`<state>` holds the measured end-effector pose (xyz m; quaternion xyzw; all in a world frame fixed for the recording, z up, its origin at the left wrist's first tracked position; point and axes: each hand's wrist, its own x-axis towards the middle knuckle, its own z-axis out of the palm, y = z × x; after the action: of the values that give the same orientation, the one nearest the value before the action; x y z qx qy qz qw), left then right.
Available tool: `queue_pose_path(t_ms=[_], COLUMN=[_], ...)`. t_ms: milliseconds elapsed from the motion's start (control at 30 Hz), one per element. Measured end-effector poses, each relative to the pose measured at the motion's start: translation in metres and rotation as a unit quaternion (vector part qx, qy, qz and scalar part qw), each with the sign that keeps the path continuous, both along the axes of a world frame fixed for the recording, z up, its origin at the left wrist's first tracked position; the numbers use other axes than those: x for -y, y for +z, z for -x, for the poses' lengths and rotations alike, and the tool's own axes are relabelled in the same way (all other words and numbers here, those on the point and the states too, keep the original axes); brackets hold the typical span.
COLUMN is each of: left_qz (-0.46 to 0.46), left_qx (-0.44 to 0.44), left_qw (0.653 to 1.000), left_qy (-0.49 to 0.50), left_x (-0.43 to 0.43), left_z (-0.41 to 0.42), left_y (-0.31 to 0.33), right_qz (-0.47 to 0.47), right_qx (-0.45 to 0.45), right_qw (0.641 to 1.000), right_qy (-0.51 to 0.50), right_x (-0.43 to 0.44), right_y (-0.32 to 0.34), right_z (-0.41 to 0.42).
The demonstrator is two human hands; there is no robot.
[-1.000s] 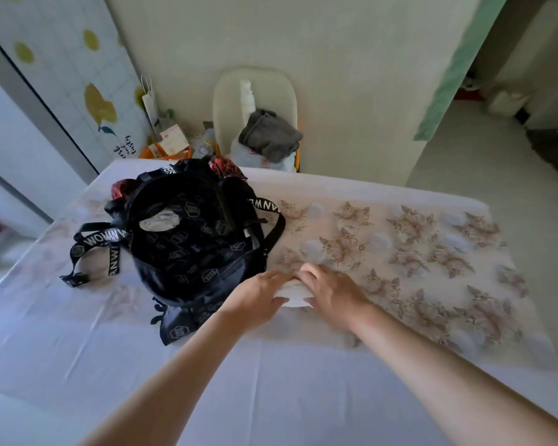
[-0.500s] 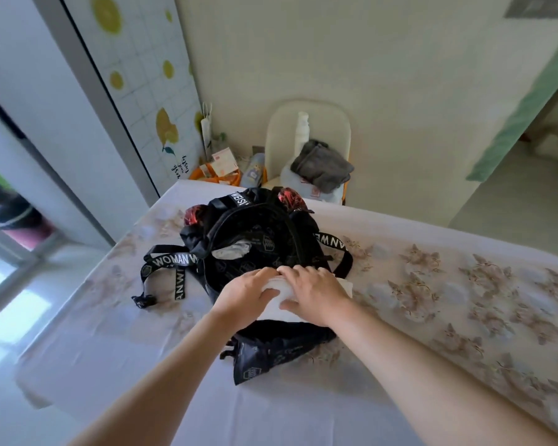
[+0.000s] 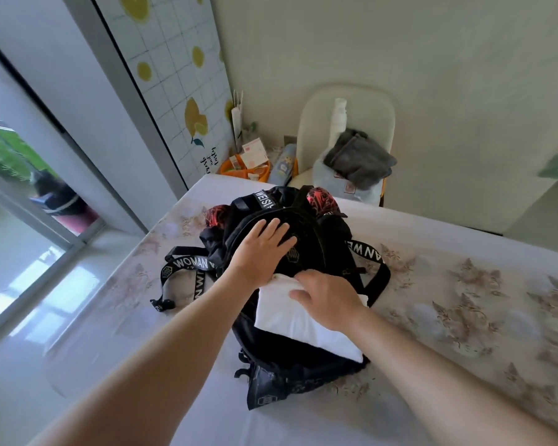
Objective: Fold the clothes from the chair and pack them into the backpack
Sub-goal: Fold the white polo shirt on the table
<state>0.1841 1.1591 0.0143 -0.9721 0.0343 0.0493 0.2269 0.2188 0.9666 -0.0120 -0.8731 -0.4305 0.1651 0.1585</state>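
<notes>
White cotton is on the move: a folded white garment (image 3: pixel 298 320) lies half across the mouth of the black backpack (image 3: pixel 290 284), which lies flat on the tabletop (image 3: pixel 448 300). Right hand (image 3: pixel 331 299) is spread on top of the fold, fingers (image 3: pixel 303 278) curled over its far edge where it meets the opening, a loose pressing grip, not a pinch, thumb out to the side. Left hand (image 3: pixel 260 252) lies flat and open on the upper flap of the bag, holding nothing, just pinning or lifting the fabric so the mouth stays clear. How deep the garment's leading edge sits inside I cannot tell; the flap hides it. Most of the fold is outside the bag and overhangs its near side. Over on the chair (image 3: pixel 345 123) beyond the tabletop, a grey garment (image 3: pixel 358 159) sits crumpled on top of a pale blue one (image 3: pixel 351 189), so this looks like an early item with more to come. The step in hand reads as packing. Next, I'd say, the right hand needs to push the fold forward and down into the bag while the left lifts the flap higher, keeping the fold square so it doesn't bunch at the zip.
</notes>
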Motion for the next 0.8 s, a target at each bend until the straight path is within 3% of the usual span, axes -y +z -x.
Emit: queue_pose_path(t_ms=[67,167,333,433,633,733,800], left_qz=[0.006,0.049,0.142,0.199,0.283,0.303,0.293], left_qx=[-0.001,0.015,0.071,0.123,0.2,0.145,0.101], left_qw=[1.0,0.999,0.987,0.972,0.936,0.941,0.95], left_qy=[0.024,0.011,0.028,0.032,-0.058,-0.045,-0.037], left_x=[-0.01,-0.026,-0.041,-0.057,-0.078,-0.069,-0.06], left_z=[-0.01,-0.019,-0.032,-0.038,-0.036,-0.039,-0.041], left_y=[-0.001,-0.005,-0.002,0.007,0.012,0.019,0.02], right_qz=[0.035,0.121,0.02,0.009,-0.017,0.013,0.097], right_qx=[-0.015,0.069,0.135,0.068,0.166,0.068,-0.03], right_qw=[0.999,0.99,0.989,0.998,0.983,0.997,0.995], right_qy=[-0.009,0.007,0.053,-0.006,-0.081,-0.034,-0.011], right_x=[-0.004,-0.01,-0.036,-0.059,-0.07,-0.064,-0.052], right_y=[-0.01,-0.03,-0.029,-0.02,-0.006,-0.014,-0.026], right_z=[-0.002,-0.004,-0.004,-0.011,-0.038,-0.026,-0.016])
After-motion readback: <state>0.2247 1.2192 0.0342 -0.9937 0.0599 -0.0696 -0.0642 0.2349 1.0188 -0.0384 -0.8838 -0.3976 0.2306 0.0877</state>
